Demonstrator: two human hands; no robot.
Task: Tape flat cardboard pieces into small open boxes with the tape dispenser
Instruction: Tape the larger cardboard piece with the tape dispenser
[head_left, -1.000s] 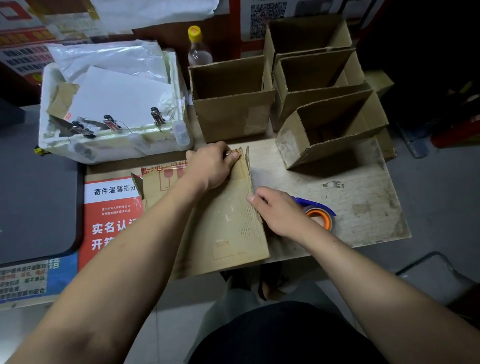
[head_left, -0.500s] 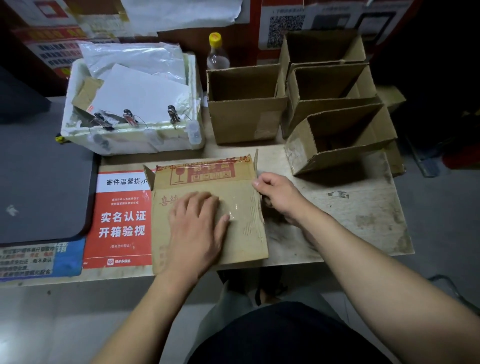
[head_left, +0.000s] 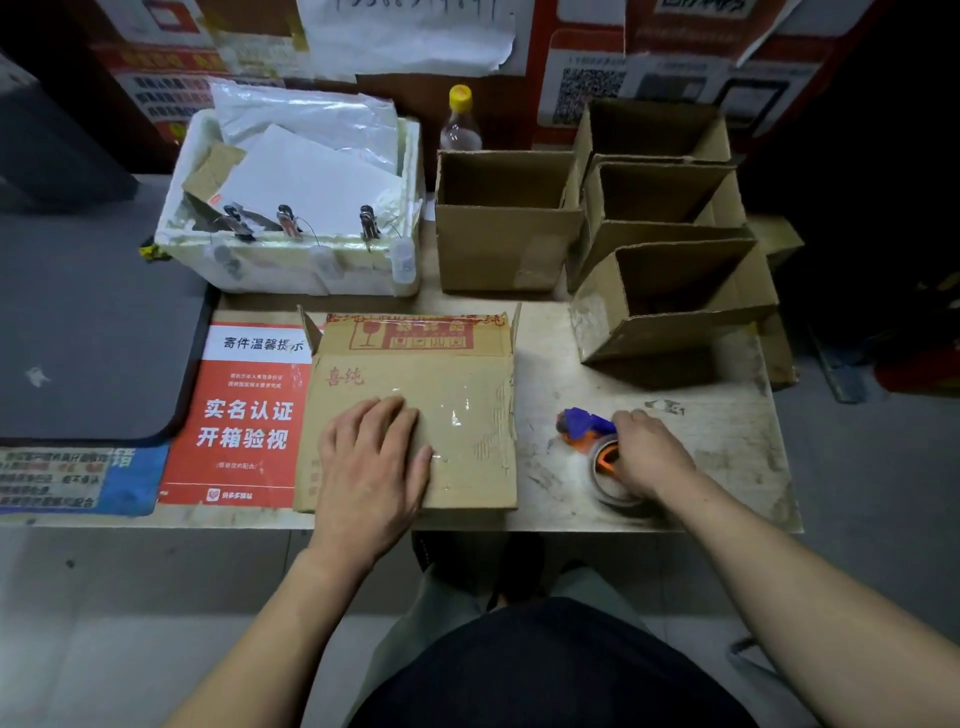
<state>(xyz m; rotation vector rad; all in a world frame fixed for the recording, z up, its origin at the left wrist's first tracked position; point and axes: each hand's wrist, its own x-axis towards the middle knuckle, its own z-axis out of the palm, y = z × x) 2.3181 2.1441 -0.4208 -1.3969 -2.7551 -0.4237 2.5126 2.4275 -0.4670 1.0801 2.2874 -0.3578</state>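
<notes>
Two hands work at the near edge of the counter. Left hand: fingers straight and together, palm down, pressing flat on the near-left part of the flattened cardboard piece. This piece lies at the centre of the counter with small flaps raised at its far corners; clear tape runs across its top face just right of the left hand. Right hand: fingers curled around the tape dispenser, which rests on the counter just right of the cardboard piece, apart from it. The dispenser has a blue head, an orange body and a roll of tape partly covered by the hand.

Four open boxes stand at the far right of the counter; the nearest one is tilted. A white foam box holding papers and clips sits at the far left, with a yellow-capped bottle behind it. A red notice lies left of the cardboard piece, partly under it.
</notes>
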